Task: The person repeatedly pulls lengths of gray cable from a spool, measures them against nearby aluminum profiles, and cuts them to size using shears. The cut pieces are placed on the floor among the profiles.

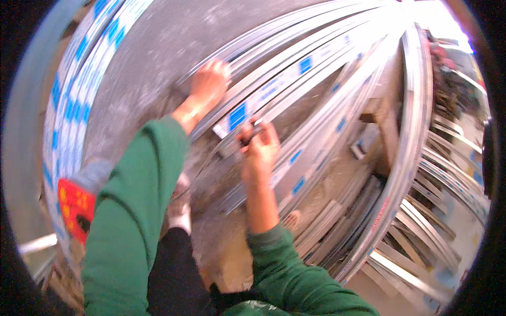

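Note:
Long pale metal profiles (287,50) lie side by side on the floor, running from the middle toward the bright far right. My left hand (211,81) is closed over the near end of one of them, its fingers slightly blurred. Beside it is a profile wrapped in white film with blue patches (268,94). My right hand (262,150) is held just off that profile's near end. Its fingers are closed around a small dark object (247,138) with a light tip; its exact kind is too blurred to tell.
More blue-marked profiles (79,100) stand along the left. A red item (74,208) lies beside my left sleeve. On the right, a long rail (416,100) curves past a wooden block (387,129) and stacked strips (437,231). My shoe (179,203) is on the grey floor (153,58).

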`<state>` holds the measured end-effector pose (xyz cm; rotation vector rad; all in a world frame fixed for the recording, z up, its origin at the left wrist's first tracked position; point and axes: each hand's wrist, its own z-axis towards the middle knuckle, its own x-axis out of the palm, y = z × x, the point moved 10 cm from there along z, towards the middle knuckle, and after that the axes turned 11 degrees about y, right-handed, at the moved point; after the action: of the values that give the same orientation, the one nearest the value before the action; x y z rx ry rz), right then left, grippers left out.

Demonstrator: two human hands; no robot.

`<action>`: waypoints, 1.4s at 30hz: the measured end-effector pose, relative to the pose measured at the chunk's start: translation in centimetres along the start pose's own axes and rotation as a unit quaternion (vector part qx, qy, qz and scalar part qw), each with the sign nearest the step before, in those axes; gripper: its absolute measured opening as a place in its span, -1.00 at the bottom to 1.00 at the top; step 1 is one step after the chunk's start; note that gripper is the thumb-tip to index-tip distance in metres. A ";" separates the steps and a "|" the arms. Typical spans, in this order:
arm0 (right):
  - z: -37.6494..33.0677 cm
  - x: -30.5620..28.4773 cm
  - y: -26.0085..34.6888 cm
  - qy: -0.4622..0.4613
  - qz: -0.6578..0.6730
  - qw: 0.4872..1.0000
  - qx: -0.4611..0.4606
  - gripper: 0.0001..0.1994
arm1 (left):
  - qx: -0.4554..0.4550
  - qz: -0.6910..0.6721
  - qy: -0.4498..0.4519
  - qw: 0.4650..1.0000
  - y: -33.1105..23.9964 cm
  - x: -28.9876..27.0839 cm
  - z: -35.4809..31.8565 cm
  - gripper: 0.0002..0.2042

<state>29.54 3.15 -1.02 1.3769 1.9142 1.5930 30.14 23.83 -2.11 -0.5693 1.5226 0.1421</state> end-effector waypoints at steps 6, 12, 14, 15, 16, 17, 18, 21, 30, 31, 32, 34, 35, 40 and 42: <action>-0.1 0.8 0.6 -0.014 0.036 0.999 0.038 -0.68 | -0.065 -0.115 0.025 0.991 1.0 -1.0 0.7 -0.80; -0.2 0.4 2.0 -0.013 0.069 0.997 0.012 -0.68 | -0.021 -0.352 0.133 0.926 2.3 -0.9 0.6 -0.75; -0.4 0.3 2.3 -0.011 0.072 0.997 0.009 -0.68 | 0.003 -0.458 0.158 0.875 2.2 -0.3 0.5 -0.70; -0.4 0.3 2.4 -0.013 0.071 0.997 0.011 -0.68 | 0.017 -0.486 0.178 0.856 1.9 0.0 0.6 -0.68; -0.5 0.4 2.5 -0.011 0.072 0.997 0.010 -0.68 | 0.040 -0.514 0.194 0.835 1.5 0.2 0.6 -0.66; -0.6 0.5 2.6 -0.009 0.074 0.997 0.009 -0.68 | 0.035 -0.519 0.207 0.829 1.3 0.5 0.7 -0.61; -0.7 0.5 2.8 -0.009 0.077 0.997 0.005 -0.68 | 0.039 -0.526 0.215 0.822 0.6 0.7 0.9 -0.57; -0.9 0.7 3.0 -0.012 0.079 0.997 -0.001 -0.68 | -0.074 -0.415 0.194 0.886 0.8 1.3 0.6 -0.47; -1.5 0.9 3.2 -0.016 0.080 0.997 -0.004 -0.69 | -0.091 -0.231 0.105 0.963 -0.5 -1.4 -1.6 -0.62; -1.6 0.9 3.3 -0.016 0.081 0.997 -0.005 -0.70 | -0.086 -0.227 0.096 0.965 -0.2 -1.6 -2.3 -0.63; -1.6 0.9 3.3 -0.017 0.086 0.996 -0.006 -0.71 | -0.089 -0.228 0.099 0.964 0.4 -1.6 -3.3 -0.62; -1.8 1.1 3.2 -0.016 0.092 0.996 -0.010 -0.69 | -0.091 -0.230 0.116 0.962 1.0 -1.3 -5.7 -0.60; -2.0 1.1 3.2 -0.017 0.094 0.995 -0.012 -0.67 | -0.089 -0.254 0.112 0.957 1.1 -1.3 -7.0 -0.60; -2.7 1.5 3.4 -0.013 0.082 0.997 -0.011 -0.67 | -0.076 -0.321 0.107 0.938 0.7 -1.6 -12.8 -0.58; -3.0 1.7 3.4 -0.015 0.078 0.997 -0.007 -0.66 | -0.079 -0.330 0.112 0.934 0.4 -1.9 -14.5 -0.58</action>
<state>28.14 2.49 3.55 1.5691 1.8144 1.6414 16.77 18.37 0.34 -1.2308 1.4647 -0.3329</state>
